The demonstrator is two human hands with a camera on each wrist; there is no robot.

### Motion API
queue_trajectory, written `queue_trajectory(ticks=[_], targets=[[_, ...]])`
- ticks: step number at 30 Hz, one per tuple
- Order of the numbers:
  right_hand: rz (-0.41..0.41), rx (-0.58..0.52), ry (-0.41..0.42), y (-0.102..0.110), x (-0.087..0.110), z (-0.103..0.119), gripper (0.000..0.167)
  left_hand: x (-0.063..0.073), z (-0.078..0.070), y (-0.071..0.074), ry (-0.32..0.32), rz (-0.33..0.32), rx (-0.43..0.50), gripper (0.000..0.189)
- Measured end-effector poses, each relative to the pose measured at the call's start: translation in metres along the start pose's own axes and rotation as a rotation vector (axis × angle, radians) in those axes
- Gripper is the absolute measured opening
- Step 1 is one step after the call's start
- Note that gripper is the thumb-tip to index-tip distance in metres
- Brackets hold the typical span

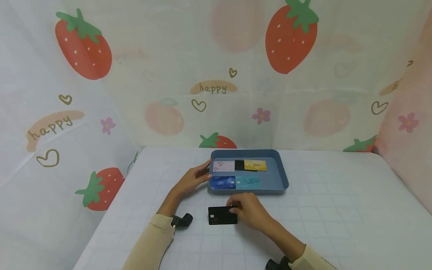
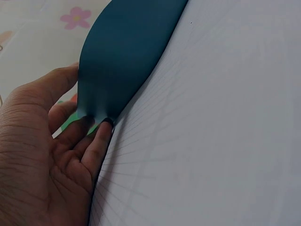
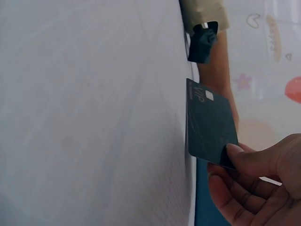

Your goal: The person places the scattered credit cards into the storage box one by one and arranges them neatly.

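Note:
A black card point(image 1: 221, 216) marked VIP, with a silver chip, is pinched at its right end between the thumb and fingers of my right hand point(image 1: 251, 212). In the right wrist view the card point(image 3: 211, 122) is tilted, my thumb on its printed face. The blue-grey tray point(image 1: 281, 176) stands just beyond. My left hand point(image 1: 192, 180) holds the tray's left side, thumb and fingertips against its wall point(image 2: 127, 52). Inside the tray lie a pale pink patterned card point(image 1: 224, 166), a yellow card point(image 1: 255, 165) overlapping a black card point(image 1: 239, 165), a dark blue card point(image 1: 222, 182) and a light blue VIP card point(image 1: 248, 182).
A white gridded cloth point(image 1: 324, 210) covers the table. Strawberry-printed curtains point(image 1: 236, 56) enclose the back and both sides. A small black camera point(image 1: 183, 220) is strapped to the left wrist, another point(image 1: 278, 263) to the right.

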State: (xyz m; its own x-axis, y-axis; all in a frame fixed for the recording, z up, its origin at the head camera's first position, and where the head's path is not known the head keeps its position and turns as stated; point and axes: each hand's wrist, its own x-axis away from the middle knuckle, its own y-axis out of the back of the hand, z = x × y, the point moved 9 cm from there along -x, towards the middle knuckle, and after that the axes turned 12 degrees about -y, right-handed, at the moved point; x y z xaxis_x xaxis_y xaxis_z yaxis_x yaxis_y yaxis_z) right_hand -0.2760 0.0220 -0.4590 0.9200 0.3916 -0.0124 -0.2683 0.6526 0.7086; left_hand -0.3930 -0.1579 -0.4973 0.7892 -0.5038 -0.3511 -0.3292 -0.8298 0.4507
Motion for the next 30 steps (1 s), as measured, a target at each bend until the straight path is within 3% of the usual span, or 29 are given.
queue_trajectory(ticks=[6,16,30], targets=[[0.039,-0.063,-0.043,0.006,-0.001,-0.008,0.018,-0.002,0.001,-0.004,0.001,0.025,-0.019,0.068],[0.047,-0.107,-0.124,0.022,-0.002,-0.015,0.016,0.000,0.009,-0.001,0.019,0.001,-0.029,0.069],[0.033,-0.176,-0.179,0.066,0.001,-0.026,0.013,0.000,0.007,0.000,0.017,0.006,-0.009,0.070]])
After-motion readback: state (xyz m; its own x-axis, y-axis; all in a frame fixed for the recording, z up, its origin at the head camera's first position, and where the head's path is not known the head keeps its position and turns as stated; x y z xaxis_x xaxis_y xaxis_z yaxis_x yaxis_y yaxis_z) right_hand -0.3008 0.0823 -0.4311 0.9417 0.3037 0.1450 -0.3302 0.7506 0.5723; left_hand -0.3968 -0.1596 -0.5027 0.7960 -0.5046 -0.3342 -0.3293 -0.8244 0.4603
